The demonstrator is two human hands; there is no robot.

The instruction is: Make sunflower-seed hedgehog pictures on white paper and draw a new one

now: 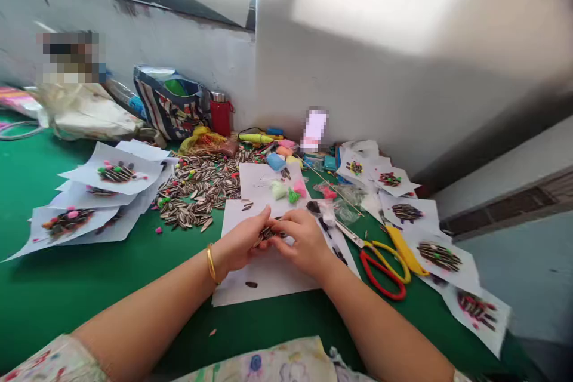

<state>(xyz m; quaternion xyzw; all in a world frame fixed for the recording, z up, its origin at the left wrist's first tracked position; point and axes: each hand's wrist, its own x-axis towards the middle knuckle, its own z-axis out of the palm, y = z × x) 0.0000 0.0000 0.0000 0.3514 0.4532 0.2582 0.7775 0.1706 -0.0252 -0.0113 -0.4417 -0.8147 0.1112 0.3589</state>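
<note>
A green table (54,304) bears seeds (192,197), paper (277,280) and scissors (365,245).

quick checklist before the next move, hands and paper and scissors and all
1. Handful of seeds held between left hand and right hand: ok
2. White paper beneath the hands: ok
3. Paper free of loose seeds: not ok, a single dark seed lies near its front edge
4. Scissors set down, out of both hands: ok
5. Number of seeds held: cannot tell, fingers cover some
</note>
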